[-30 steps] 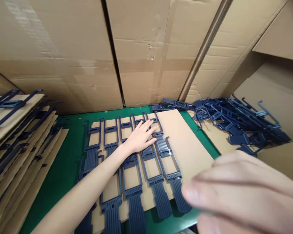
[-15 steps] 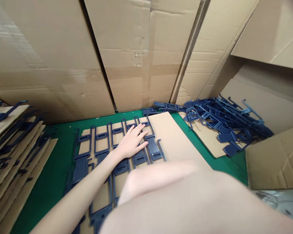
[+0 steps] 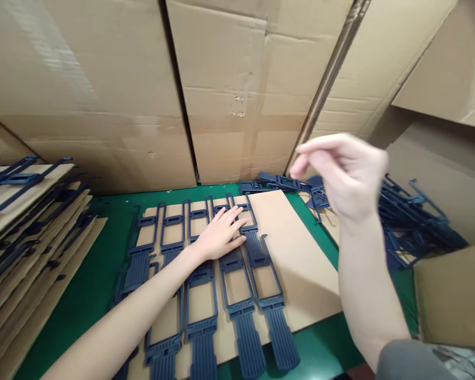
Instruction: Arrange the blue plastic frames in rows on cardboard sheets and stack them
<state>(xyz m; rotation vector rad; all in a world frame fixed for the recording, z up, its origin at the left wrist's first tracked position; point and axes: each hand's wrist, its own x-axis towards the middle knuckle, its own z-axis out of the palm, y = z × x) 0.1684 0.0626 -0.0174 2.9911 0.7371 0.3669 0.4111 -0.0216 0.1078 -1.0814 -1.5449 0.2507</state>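
My left hand [image 3: 220, 235] lies flat, fingers spread, on dark blue plastic frames with ribbed paddle ends. Those frames are laid out in rows on a cardboard sheet [image 3: 296, 248]. Under my palm, parts of the middle frames are hidden. At the right end of the front row, one frame [image 3: 269, 279] has its ribbed end [image 3: 281, 338] reaching past the sheet's near edge. Raised above the table, my right hand [image 3: 346, 174] has its fingers curled together and slightly blurred, with nothing visible in them. Behind it lies a jumbled pile of similar blue frames [image 3: 414, 211].
At the left stands a stack of cardboard sheets [image 3: 73, 253] with blue frames between the layers. Tall cardboard boxes [image 3: 237, 137] wall off the back of the green table [image 3: 316, 343]. Another cardboard box [image 3: 451, 290] stands at the right. A few loose frames [image 3: 277, 182] lie at the back.
My right arm has swung from low across the front up and to the right, uncovering the front row's ribbed ends. My left hand stays on the frames while the view shifts slightly.
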